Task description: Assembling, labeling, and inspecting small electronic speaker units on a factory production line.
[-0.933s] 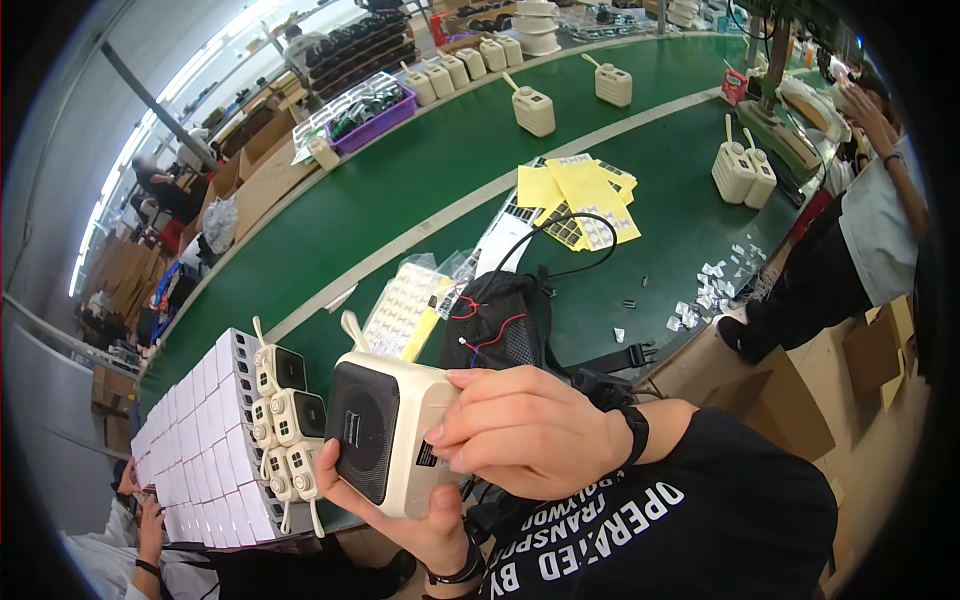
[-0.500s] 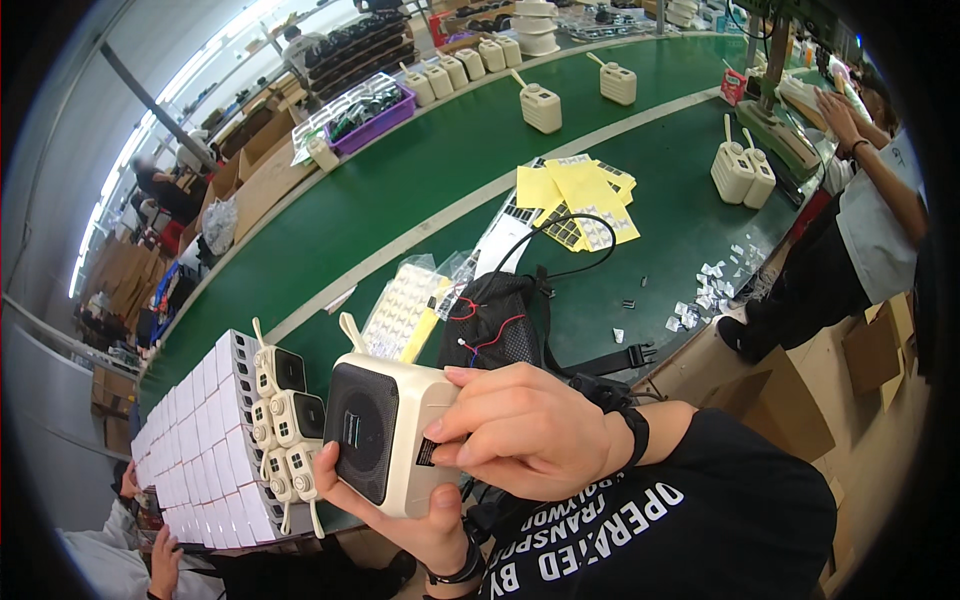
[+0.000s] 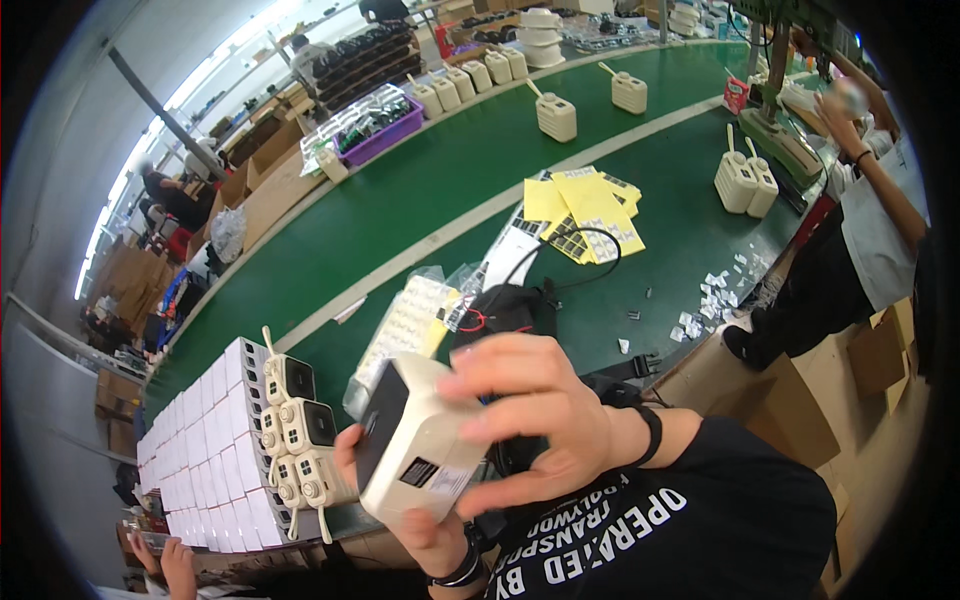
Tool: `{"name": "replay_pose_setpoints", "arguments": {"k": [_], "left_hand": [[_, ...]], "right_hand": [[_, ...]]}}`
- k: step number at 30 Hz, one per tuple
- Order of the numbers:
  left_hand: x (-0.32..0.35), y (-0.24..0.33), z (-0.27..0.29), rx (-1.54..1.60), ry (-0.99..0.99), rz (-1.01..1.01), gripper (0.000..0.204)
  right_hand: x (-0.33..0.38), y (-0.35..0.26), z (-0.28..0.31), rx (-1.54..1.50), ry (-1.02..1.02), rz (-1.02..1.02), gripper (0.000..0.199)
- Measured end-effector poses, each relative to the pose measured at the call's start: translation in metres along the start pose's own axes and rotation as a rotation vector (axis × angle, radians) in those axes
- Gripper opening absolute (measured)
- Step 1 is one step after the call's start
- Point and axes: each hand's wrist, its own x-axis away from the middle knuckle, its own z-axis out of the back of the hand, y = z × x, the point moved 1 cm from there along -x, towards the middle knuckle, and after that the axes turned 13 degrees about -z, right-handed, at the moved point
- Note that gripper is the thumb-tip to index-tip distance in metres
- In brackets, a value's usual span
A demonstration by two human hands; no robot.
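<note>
A cream portable speaker (image 3: pixel 432 432) with a black front is tilted in front of me. My left hand (image 3: pixel 432 548) grips it from below, thumb on the near side and fingers round the black front. On the side facing me sits a small black label (image 3: pixel 419 472) with a pale printed one beside it. My right hand (image 3: pixel 545 415) is over the speaker's right end, fingers spread and somewhat blurred; whether the fingertips touch the casing I cannot tell. Behind the speaker lies a black mesh bag (image 3: pixel 505 310) with thin red wires by it, partly hidden.
Several cream speakers (image 3: pixel 305 425) stand at the left beside rows of white boxes (image 3: pixel 205 440). Yellow sticker sheets (image 3: pixel 585 215) and a bagged white sheet (image 3: pixel 405 320) lie on the green table (image 3: pixel 420 210). Scraps of backing paper (image 3: pixel 715 300) litter the right edge. A co-worker's hand (image 3: pixel 840 125) is beyond.
The speaker has turned in my left hand, showing its labelled side more and its black front less. My right fingers have left the black label and spread apart.
</note>
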Motion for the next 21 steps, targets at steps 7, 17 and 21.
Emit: {"name": "replay_pose_setpoints", "arguments": {"k": [7, 17, 21], "left_hand": [[-0.008, 0.000, -0.009, 0.072, -0.161, 0.098, 0.090], [-0.016, 0.019, 0.004, 0.165, -0.198, -0.126, 0.058], [-0.025, 0.026, -0.005, 0.129, -0.292, -0.147, 0.062]], "right_hand": [[-0.007, 0.006, 0.034, 0.083, -0.229, -0.145, 0.064], [-0.018, 0.005, 0.061, 0.090, 0.138, -0.235, 0.063], [-0.027, 0.009, 0.065, 0.107, 0.163, -0.210, 0.064]]}}
